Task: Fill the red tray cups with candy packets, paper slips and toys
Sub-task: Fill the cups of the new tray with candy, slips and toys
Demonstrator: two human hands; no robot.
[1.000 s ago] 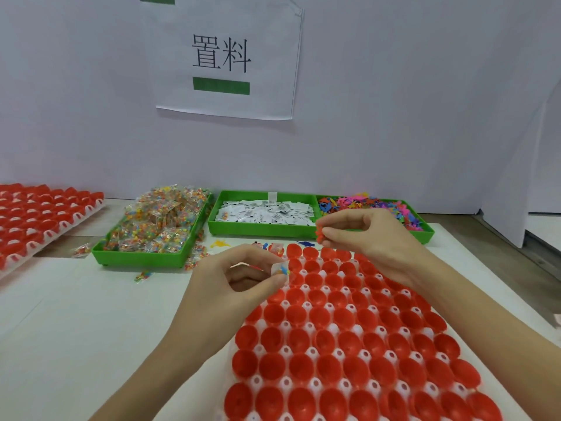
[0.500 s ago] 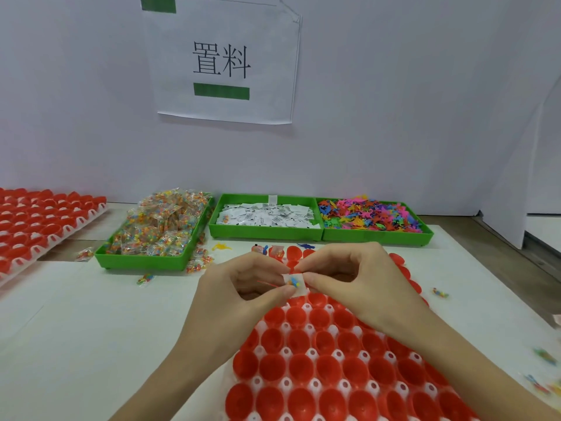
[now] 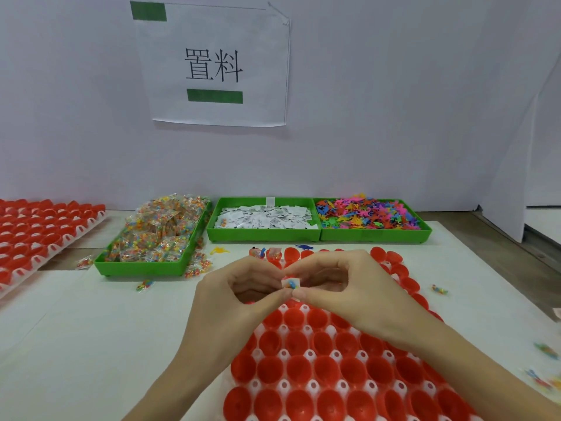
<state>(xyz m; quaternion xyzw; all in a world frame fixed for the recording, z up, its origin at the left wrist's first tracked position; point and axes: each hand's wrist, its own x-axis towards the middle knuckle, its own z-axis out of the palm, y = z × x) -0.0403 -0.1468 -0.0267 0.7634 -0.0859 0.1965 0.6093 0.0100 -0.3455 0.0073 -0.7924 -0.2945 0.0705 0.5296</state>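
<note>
Head view, near to far. At 6 o'clock, the red tray (image 3: pixel 318 375) of round cups lies on the white desk (image 3: pixel 76 329); the cups in the near rows show nothing inside. Above the tray's middle, the left hand (image 3: pixel 239 296) and the right hand (image 3: pixel 349 293) meet fingertip to fingertip. The fingers of both hands are curled, and thumb and forefinger of each pinch one small bundle (image 3: pixel 290 283): a white paper slip with a blue and yellow piece against it. The bundle is held off the tray, over the cups.

At 3 to 4 o'clock, loose candy packets (image 3: pixel 439 289) lie on the desk beside the tray; those at the right edge are blurred. At the tray's far edge, toward 12 o'clock, two cups (image 3: pixel 267 253) hold contents, and a yellow toy (image 3: pixel 219 250) and a blue toy (image 3: pixel 303 247) lie just beside them on the desk.

Beyond, three green bins stand in a row: at 11 o'clock the candy bin (image 3: pixel 145 265), heaped with clear packets, some spilled around it; at 12 o'clock the slip bin (image 3: pixel 264 235); at 1 o'clock the toy bin (image 3: pixel 376 235), touching the slip bin.

At 9 o'clock, a second red tray (image 3: pixel 36 235) runs out of frame. On the far wall a paper sign (image 3: pixel 212 65) reads "置料".
</note>
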